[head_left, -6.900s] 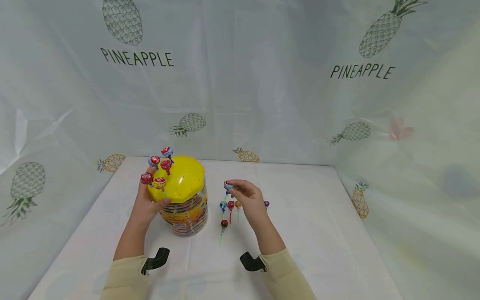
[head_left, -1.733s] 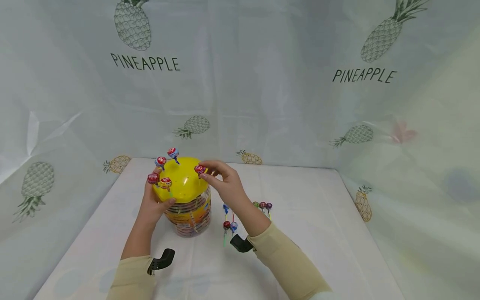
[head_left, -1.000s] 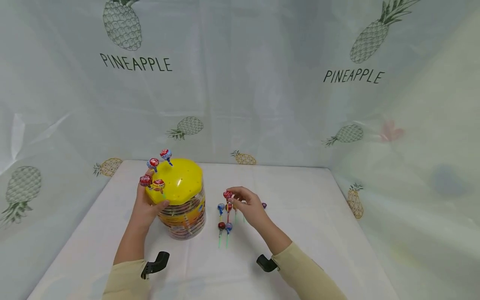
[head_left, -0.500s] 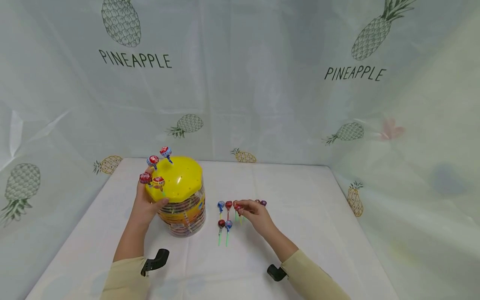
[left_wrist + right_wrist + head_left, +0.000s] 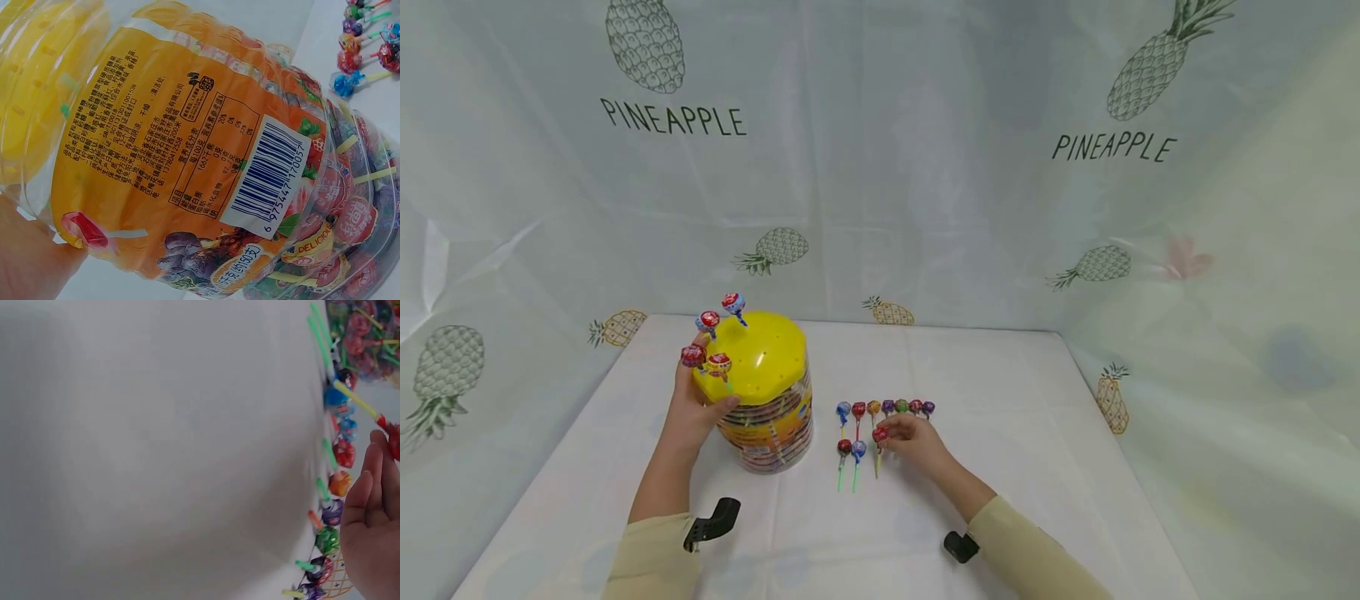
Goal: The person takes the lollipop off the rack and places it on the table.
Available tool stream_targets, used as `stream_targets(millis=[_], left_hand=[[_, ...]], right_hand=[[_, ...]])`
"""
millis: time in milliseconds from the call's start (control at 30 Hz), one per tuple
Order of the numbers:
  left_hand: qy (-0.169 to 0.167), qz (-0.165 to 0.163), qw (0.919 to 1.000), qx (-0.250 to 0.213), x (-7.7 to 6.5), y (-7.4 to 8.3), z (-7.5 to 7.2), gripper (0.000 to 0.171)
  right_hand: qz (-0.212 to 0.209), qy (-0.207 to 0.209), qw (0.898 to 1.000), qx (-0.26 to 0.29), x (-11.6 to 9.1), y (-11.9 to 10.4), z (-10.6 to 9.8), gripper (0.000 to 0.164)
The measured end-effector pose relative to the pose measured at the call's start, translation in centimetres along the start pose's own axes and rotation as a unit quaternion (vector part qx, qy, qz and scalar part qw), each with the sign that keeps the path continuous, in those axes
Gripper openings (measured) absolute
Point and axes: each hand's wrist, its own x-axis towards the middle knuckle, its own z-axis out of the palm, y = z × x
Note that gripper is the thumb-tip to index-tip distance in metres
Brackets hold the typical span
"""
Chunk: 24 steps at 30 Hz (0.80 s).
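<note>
At the left of the head view, my left hand (image 5: 696, 417) grips a clear plastic jar (image 5: 767, 433) near its yellow lid (image 5: 767, 354). Several wrapped lollipops stand stuck in the lid's left side, one of them red and yellow (image 5: 719, 364). The left wrist view shows the jar's orange label (image 5: 156, 125) and lollipops inside. My right hand (image 5: 921, 446) pinches a red lollipop (image 5: 880, 434) by its head, low over the table. Its yellow stick (image 5: 356, 399) points away from the fingers in the right wrist view. A dark red lollipop (image 5: 845, 447) and a blue one (image 5: 858, 450) lie just left of it.
Behind the right hand, a row of lollipops runs across the white table (image 5: 1015, 467), from a blue one (image 5: 844, 409) to a purple one (image 5: 928, 407). A pineapple-print sheet (image 5: 925, 208) hangs at the back and sides.
My right hand has brought the red lollipop from the lid rightward and down to the table. Earlier it held a blue lollipop, which now lies in the front row. The left hand keeps its grip.
</note>
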Motion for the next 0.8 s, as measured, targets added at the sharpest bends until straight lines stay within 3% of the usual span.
stream_targets(millis=[67, 267, 500, 633, 800], left_hand=[[0.002, -0.002, 1.0000, -0.001, 0.0, 0.0, 0.0, 0.091], [0.005, -0.012, 0.9999, -0.002, -0.1, 0.2, 0.1, 0.092], [0.005, -0.005, 1.0000, -0.002, -0.1, 0.2, 0.1, 0.089], [0.005, -0.006, 1.0000, -0.004, -0.1, 0.1, 0.1, 0.090], [0.003, -0.006, 0.9999, -0.008, -0.1, 0.0, 0.0, 0.090]], right_hand=[[0.001, -0.009, 1.000, -0.025, 0.6, 1.4, 0.0, 0.019], [-0.032, -0.033, 0.990, -0.130, 1.1, 2.1, -0.4, 0.017], [-0.119, -0.013, 0.952, -0.281, 1.9, 2.9, -0.6, 0.016], [-0.159, -0.004, 0.938, -0.308, 2.2, 3.3, -0.5, 0.016], [-0.161, 0.007, 0.937, -0.310, 2.2, 3.2, -0.2, 0.016]])
